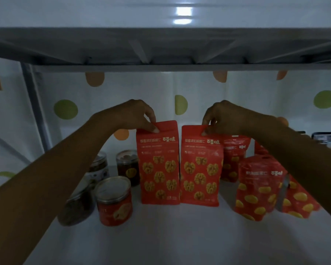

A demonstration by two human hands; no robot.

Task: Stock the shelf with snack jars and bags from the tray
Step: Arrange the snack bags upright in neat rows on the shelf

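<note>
On the far left of the white shelf (180, 236) stand the jars. A dark jar (78, 203) leans at a tilt in front, partly hidden by the left forearm. Two more jars sit behind it, one (99, 167) half hidden and one (127, 167) with dark contents. A red jar (114, 201) with a metal rim stands upright at the front. They are grouped to one side, probably to keep jars apart from bags.

Next comes the left hand (139, 113). Its thumb and fingertips pinch the top left corner of a red walnut bag (159, 165), which stands upright on the shelf. Just beside it, edge nearly touching edge, stands a matching bag (200, 169). The right hand (224, 117) pinches this one at its top edge in the same way. Holding each bag by its flat sealed top lets the person square both up with the printed fronts facing out, and steadies them until they balance on their bases.

Further right are more red bags. One (233, 159) stands behind, a plump one (256, 190) printed with yellow pieces stands in front, and another (300, 203) leans behind that, partly covered by the right forearm.

The tray is out of view, so I cannot tell how much stock is left. Judging by the row, the step in hand is lining up these two bags before letting go.
</note>
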